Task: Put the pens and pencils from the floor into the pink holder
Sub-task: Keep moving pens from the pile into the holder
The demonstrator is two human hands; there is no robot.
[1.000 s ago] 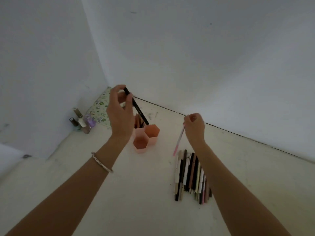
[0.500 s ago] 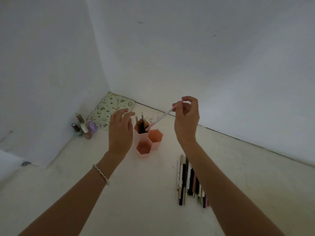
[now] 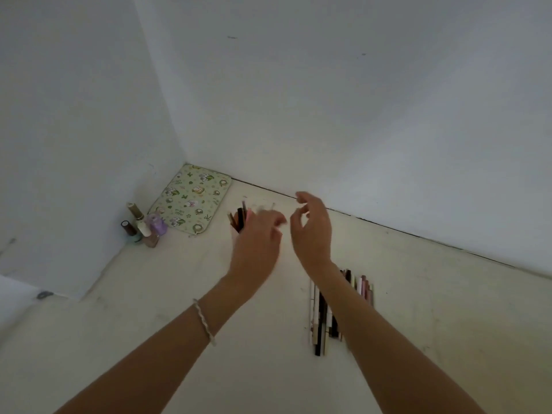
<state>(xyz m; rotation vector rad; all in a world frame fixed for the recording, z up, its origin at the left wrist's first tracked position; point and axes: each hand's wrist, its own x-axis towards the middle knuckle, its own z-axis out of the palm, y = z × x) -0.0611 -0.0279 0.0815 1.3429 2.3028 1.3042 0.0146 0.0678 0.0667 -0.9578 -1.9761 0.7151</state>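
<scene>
Two hands hover near the wall edge (image 3: 388, 227): left hand (image 3: 257, 243) blurred, fingers unreadable; right hand (image 3: 312, 231) fingers loosely open, empty.

Dim, even, grey-blue light; shadows faint. Motion blur smears the fingers (image 3: 276, 224) of the left hand (image 3: 256, 239). Wide-angle distortion bows the wall corner (image 3: 165, 94).

One wide head-worn view, forward and down, close over the floor (image 3: 167, 288).

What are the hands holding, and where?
The right hand holds nothing; its fingers are loose. The left hand is too blurred to tell.
</scene>
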